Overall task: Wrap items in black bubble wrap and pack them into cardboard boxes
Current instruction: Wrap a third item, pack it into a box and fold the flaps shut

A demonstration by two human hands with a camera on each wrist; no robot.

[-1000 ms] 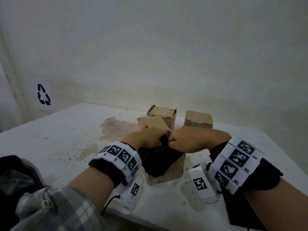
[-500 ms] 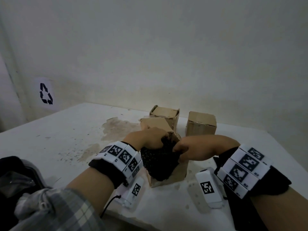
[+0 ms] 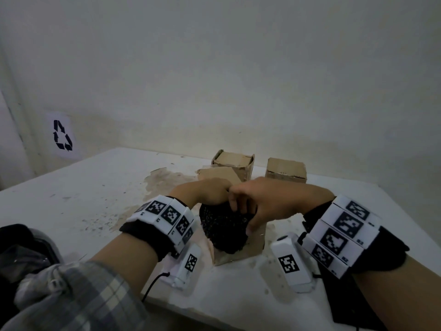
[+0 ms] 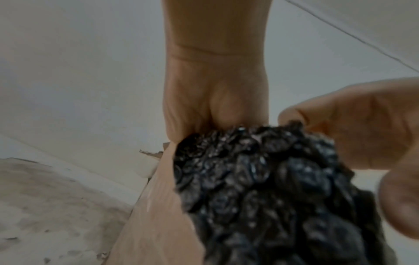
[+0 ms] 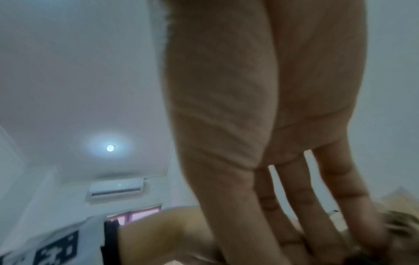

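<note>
A bundle of black bubble wrap [image 3: 222, 230] bulges out of the top of an open cardboard box [image 3: 238, 255] in the middle of the white table [image 3: 71, 206]. From the left, my left hand [image 3: 210, 192] grips the top of the bundle with curled fingers. My right hand [image 3: 257, 204] lies over the bundle's right side, fingers on top and thumb down the near face. In the left wrist view the bundle [image 4: 272, 188] fills the lower right, against the box wall [image 4: 154, 215]. What is inside the wrap is hidden.
Two more cardboard boxes [image 3: 235, 161] [image 3: 285, 169] stand behind, near the wall, and a raised flap [image 3: 219, 174] is just beyond my hands. A black sheet [image 3: 353, 304] lies at the table's front right edge. A dark bag [image 3: 21, 247] sits at the left. The tabletop is stained [image 3: 162, 182].
My right hand has gone from a tight pinch at the bundle's top to a wider hold over its right side, thumb down the front. The left hand has stayed on the top.
</note>
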